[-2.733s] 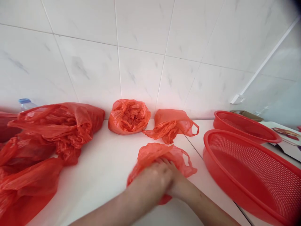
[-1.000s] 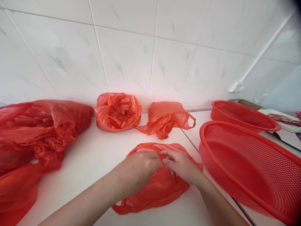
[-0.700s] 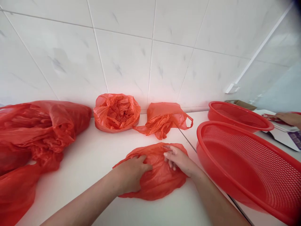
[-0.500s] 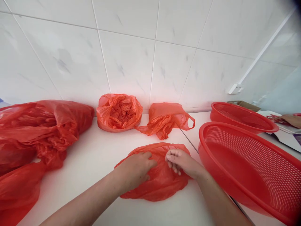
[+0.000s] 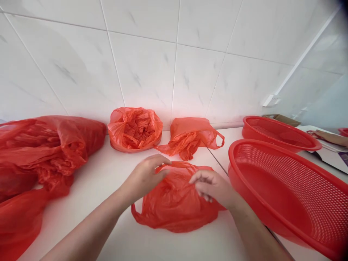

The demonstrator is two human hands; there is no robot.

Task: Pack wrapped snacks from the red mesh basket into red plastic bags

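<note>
A red plastic carrier bag [image 5: 179, 214] lies crumpled on the white table in front of me, one loop handle spread at its left. My left hand [image 5: 148, 177] is at the bag's upper left rim. Its thumb and fingers are apart, and the fingertips reach to the rim. Over the right side of the bag is my right hand [image 5: 214, 186], its fingers loosely bent and spaced, with nothing visible between them. Whether its fingertips touch the plastic I cannot tell.
Behind the bag, a red bag stuffed with plastic [image 5: 138, 132] and a smaller red bag [image 5: 193, 134] rest by the tiled wall. A large red bag heap [image 5: 59, 145] fills the left. Two red mesh baskets, a near one [image 5: 274, 195] and a far one [image 5: 280, 134], stand right. Another person's hand [image 5: 331, 137] shows far right.
My left hand has moved up and left to the bag's rim. The bag's left handle now shows, and the bag looks more spread. Another person's hand has come into view at far right.
</note>
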